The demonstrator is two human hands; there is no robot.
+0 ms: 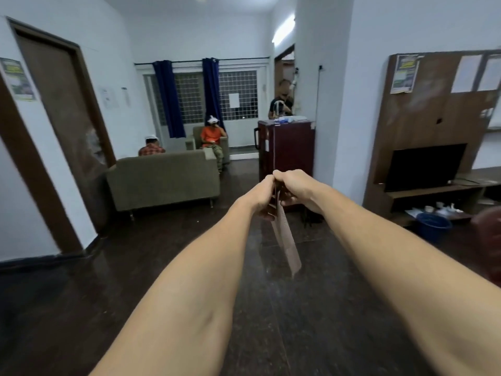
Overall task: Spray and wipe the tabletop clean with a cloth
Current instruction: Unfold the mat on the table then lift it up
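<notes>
Both my arms reach straight out over the dark floor. My left hand (260,197) and my right hand (296,188) meet at the middle of the view, and both pinch the top edge of a thin brownish cloth (286,244). The cloth hangs down edge-on from my hands, so it appears as a narrow strip. No spray bottle and no tabletop show in this view.
A grey-green sofa (165,177) stands left of centre with two seated people behind it. A dark red cabinet (286,147) sits beyond my hands, with a person standing behind it. A TV unit (425,166) and a blue tub (433,226) are on the right.
</notes>
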